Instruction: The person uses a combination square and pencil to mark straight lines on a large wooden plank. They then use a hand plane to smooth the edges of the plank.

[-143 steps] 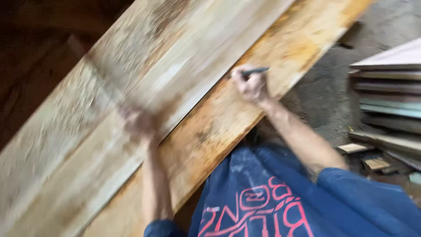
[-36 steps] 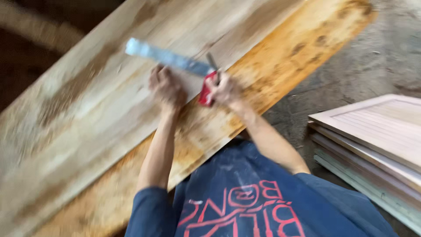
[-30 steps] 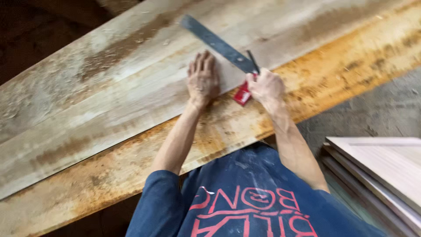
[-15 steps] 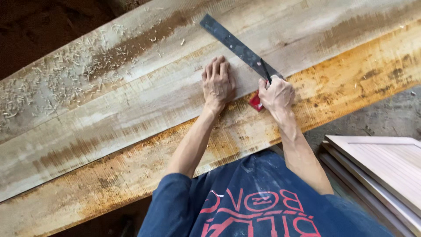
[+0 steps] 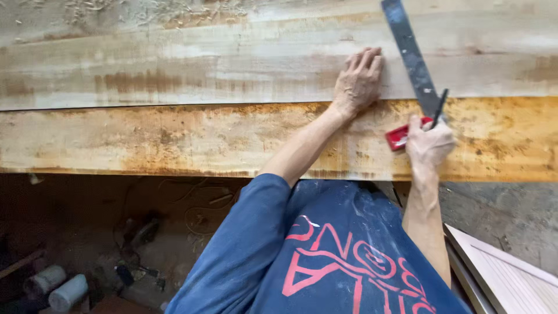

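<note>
The left hand (image 5: 359,81) lies flat, fingers together and stretched out, on the pale, weathered wooden plank (image 5: 174,64), just beside the dark metal blade of the red-handled try square (image 5: 414,64) that slants across that plank. The right hand (image 5: 430,144) has its fingers clamped on a thin dark pencil (image 5: 440,106) held against the square's blade, and covers part of the red handle, which sits on the rust-orange board (image 5: 145,139) against the plank's near edge. Stacked white panelled boards (image 5: 511,279) lie well below the square, beside the person's blue shirt.
</note>
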